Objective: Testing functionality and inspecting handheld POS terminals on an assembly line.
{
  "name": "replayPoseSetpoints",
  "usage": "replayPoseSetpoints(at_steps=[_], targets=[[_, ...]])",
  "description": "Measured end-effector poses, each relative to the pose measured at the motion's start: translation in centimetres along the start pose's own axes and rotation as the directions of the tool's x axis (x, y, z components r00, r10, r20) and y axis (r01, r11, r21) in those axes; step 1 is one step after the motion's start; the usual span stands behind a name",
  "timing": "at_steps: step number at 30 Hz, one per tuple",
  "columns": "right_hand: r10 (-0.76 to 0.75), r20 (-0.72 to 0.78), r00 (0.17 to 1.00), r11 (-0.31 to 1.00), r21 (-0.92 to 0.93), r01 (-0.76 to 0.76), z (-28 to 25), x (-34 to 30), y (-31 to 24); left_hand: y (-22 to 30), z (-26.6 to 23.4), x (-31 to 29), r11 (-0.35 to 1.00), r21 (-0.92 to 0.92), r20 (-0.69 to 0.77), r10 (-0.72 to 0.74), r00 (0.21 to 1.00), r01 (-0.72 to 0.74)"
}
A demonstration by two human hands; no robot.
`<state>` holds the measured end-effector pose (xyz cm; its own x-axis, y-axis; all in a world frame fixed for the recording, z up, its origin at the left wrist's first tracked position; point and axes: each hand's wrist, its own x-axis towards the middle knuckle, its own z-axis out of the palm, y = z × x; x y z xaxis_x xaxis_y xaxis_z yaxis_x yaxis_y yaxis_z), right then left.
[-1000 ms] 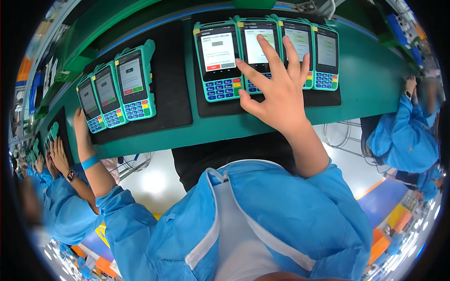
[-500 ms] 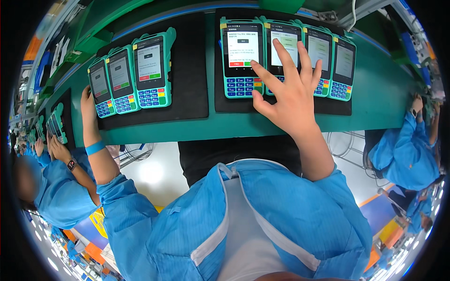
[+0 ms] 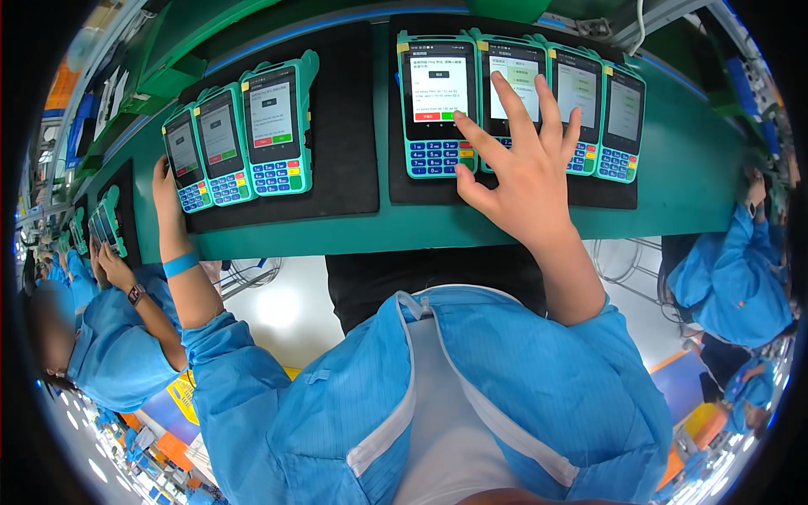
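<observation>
My right hand (image 3: pixel 523 172) is spread over a group of several green-cased payment terminals on the right. Its index fingertip touches the lower right of the lit screen on the leftmost payment terminal (image 3: pixel 438 97) there, at a green button. The spread fingers partly cover the second terminal (image 3: pixel 512 63) and the keypad of the third terminal (image 3: pixel 576 84). On the left, my left hand (image 3: pixel 168 195) lies along the outer edge of a payment terminal (image 3: pixel 182 151), its fingers stretched upward and partly hidden. Two similar terminals, a middle one (image 3: pixel 219 139) and a right one (image 3: pixel 271 114), stand beside it.
Black mats (image 3: pixel 345 160) lie under both groups on the green table (image 3: pixel 337 234). A green ledge (image 3: pixel 252 21) runs along the back. A co-worker (image 3: pixel 118 345) at the left handles another terminal (image 3: pixel 108 220); another person (image 3: pixel 732 278) sits at the right.
The whole view has shifted slightly, moving the table and terminals a little rightward. Both hands keep nearly the same places against the terminals, and the right index finger stays at the screen.
</observation>
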<state>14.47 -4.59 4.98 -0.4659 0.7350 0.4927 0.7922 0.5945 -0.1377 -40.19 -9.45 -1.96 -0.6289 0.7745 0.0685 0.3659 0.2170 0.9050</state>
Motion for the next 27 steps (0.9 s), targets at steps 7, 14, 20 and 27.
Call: replayPoseSetpoints(at_steps=[7,14,20,27], targets=[[-0.016,-0.152,0.988,0.994,0.103,0.032,-0.8,0.3,-1.1,-0.3,-0.4,0.4,0.989,0.128,0.011,0.07,0.997,-0.071],[-0.036,-0.275,0.961,0.975,0.2,0.094,0.2,2.3,-4.1,-0.7,-0.5,0.6,0.975,0.199,0.041,0.096,0.995,-0.102],[-0.001,-0.26,0.966,0.984,0.174,0.048,-0.5,2.5,-3.4,4.4,6.2,-4.8,0.95,0.26,0.127,0.144,0.981,-0.173],[0.101,-0.241,0.965,0.971,0.234,-0.044,-3.3,-1.9,4.4,13.7,21.4,-16.3,0.964,0.047,0.198,0.247,0.949,-0.261]])
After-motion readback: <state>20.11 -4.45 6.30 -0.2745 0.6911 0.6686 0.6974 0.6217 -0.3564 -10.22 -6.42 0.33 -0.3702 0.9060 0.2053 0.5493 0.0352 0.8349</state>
